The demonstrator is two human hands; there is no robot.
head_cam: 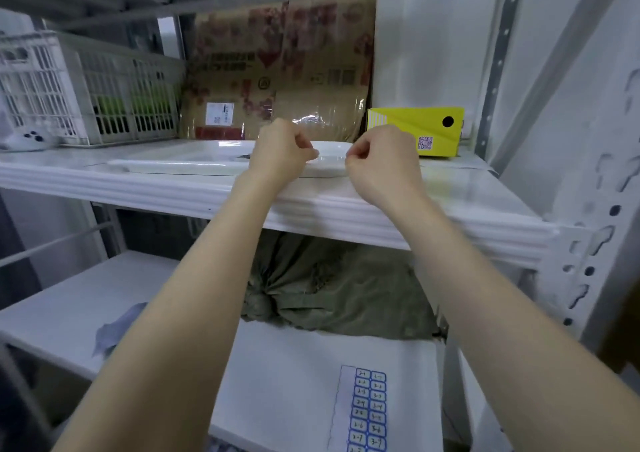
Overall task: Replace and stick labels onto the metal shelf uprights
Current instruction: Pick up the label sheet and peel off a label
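Observation:
My left hand [282, 148] and my right hand [375, 160] are raised side by side over the front edge of the middle shelf [346, 216]. Both are curled, with thumb and forefinger pinched together and a small gap between the hands. I cannot make out anything between the fingertips. A label sheet [367, 413] with blue-framed handwritten stickers in two columns lies flat on the lower shelf [294, 365], below my right forearm. The perforated white metal upright [588, 261] stands at the right, apart from both hands.
On the middle shelf sit a white tray [194, 160], a taped cardboard box [280, 70], a yellow box [426, 129] and white plastic baskets [104, 95]. An olive cloth bundle [332, 295] and a grey scrap [114, 327] lie on the lower shelf.

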